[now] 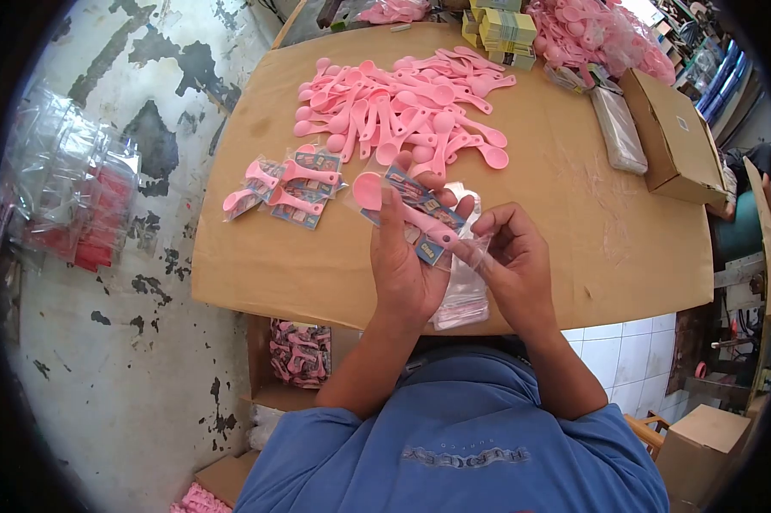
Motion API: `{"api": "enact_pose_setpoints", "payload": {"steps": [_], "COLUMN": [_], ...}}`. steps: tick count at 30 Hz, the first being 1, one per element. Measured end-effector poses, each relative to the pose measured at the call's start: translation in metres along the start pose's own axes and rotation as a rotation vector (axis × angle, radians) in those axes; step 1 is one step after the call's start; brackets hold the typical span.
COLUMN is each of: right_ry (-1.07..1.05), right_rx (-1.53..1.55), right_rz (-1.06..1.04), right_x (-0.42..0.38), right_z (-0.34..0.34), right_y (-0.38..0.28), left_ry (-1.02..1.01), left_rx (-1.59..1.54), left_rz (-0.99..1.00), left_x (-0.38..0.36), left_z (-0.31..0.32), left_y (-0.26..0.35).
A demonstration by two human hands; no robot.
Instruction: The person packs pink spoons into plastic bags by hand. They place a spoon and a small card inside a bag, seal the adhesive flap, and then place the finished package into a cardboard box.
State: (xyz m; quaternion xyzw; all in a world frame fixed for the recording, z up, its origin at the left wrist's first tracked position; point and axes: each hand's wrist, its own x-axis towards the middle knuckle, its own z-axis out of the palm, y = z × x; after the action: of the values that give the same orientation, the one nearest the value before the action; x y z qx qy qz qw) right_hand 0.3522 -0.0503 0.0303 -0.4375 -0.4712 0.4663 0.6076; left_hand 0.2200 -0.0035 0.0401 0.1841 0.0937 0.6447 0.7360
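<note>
A pink spoon [424, 224] and a blue printed card [428, 250] lie together in a clear plastic bag above the near part of the table. My left hand [407, 265] is closed round the bagged spoon, thumb across it near the bowl. My right hand [515, 265] pinches the bag's open end near the spoon's handle. Below the hands lies a stack of clear bags [462, 299]. To the left, several bagged spoons with cards [296, 192] rest on the brown tabletop [266, 265]. A large pile of loose pink spoons [394, 107] spreads beyond my hands.
Banded stacks of cards [507, 32] stand at the far edge, beside bags of pink spoons [586, 34]. A cardboard box [672, 137] and a plastic-wrapped pack [618, 130] sit on the right. Below the table, a box [300, 355] holds packed spoons.
</note>
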Motion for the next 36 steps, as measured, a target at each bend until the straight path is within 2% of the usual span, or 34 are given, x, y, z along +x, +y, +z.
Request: {"api": "enact_pose_setpoints", "payload": {"steps": [4, 6, 8, 10, 12, 18, 20, 23, 26, 30, 32, 33, 35, 36], "right_ry": [-0.021, -0.091, -0.195, -0.205, 0.163, 0.378, 0.187, 0.024, -0.237, -0.293, -0.294, -0.267, -0.205, -0.219], "right_rx": [-0.034, -0.082, -0.136, 0.062, -0.400, -1.242, -1.095, -1.037, -0.996, -0.650, -0.563, -0.494, -0.356, -0.350], "right_rz": [0.054, 0.078, 0.101, 0.041, 0.112, 0.011, -0.099, -0.458, -0.720, -0.674, -0.574, -0.434, -0.155, -0.093], "right_x": [0.003, 0.008, 0.018, 0.029, 0.044, 0.032, 0.029, 0.031, 0.036, 0.039, 0.039, 0.036, 0.026, 0.025], "right_z": [-0.003, -0.020, -0.059, -0.127, -0.136, -0.126, -0.103, -0.065, -0.044, -0.038, -0.043, -0.049, -0.059, -0.058], "right_y": [-0.005, -0.023, -0.052, -0.060, -0.089, -0.074, -0.057, -0.052, -0.050, -0.047, -0.063, -0.061, -0.053, -0.058], "left_ry": [-0.036, 0.026, 0.033, -0.014, 0.022, 0.017, -0.005, -0.007, 0.002, -0.012, 0.011, 0.022, -0.083, -0.134], "left_rx": [0.053, 0.045, 0.030, 0.015, -0.022, -0.015, -0.003, 0.043, 0.005, 0.055, 0.195, 0.266, 0.369, 0.420], "left_rz": [-0.057, -0.055, -0.067, -0.084, -0.134, -0.229, -0.287, -0.333, -0.415, -0.487, -0.414, -0.377, -0.285, -0.241], "left_x": [0.001, 0.005, 0.011, 0.016, 0.017, 0.018, 0.019, 0.017, 0.011, 0.006, 0.008, 0.010, 0.012, 0.013], "left_z": [-0.009, -0.007, -0.007, -0.010, -0.010, -0.002, 0.001, 0.008, 0.011, 0.009, -0.006, -0.010, -0.008, -0.004], "left_y": [0.006, 0.012, 0.019, 0.028, 0.029, 0.019, 0.016, 0.012, 0.008, -0.001, 0.000, 0.003, 0.010, 0.013]}}
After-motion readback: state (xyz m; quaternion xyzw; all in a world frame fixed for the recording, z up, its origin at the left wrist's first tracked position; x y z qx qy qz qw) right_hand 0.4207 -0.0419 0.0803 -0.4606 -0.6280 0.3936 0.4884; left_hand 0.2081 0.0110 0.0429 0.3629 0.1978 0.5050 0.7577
